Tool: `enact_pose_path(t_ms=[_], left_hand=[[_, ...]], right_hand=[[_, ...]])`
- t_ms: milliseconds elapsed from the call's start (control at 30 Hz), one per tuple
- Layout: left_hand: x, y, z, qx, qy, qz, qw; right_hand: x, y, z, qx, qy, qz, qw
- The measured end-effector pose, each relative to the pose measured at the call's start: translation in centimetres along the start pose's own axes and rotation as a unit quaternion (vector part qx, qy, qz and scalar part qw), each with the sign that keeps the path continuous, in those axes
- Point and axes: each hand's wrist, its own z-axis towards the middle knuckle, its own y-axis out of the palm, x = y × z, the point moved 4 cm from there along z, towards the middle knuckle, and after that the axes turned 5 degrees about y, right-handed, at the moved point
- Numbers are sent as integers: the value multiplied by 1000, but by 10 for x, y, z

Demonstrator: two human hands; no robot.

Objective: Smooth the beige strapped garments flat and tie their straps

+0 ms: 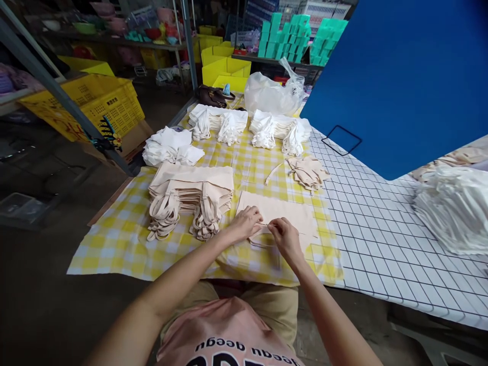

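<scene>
Beige cloth bag (282, 209) is laid flat on the yellow checked cloth (122, 239), just right of the stacked beige bags (190, 195), its near edge pinched by the closed fingertips of left hand (246, 222) and right hand (285, 238).

We are in a small packing workshop or storeroom: beyond our hands, stacks of folded cream cloth bags (192, 195) and bundles of white ones (218, 123) lie on a yellow checked cloth (122, 239). Further off to the left stand yellow plastic crates (97, 101), and straight ahead metal shelving (183, 46) holds teal boxes (295, 35) and coloured basins.
</scene>
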Motion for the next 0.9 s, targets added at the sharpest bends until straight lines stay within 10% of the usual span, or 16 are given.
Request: enact_pose_path(t_ms=[267, 900], left_hand=[[-3, 11, 20, -44, 107, 204, 972], [-25, 13, 36, -6, 11, 43, 999]], right_hand=[[19, 8, 24, -41, 10, -43, 998], [9, 14, 48, -108, -41, -199, 973]])
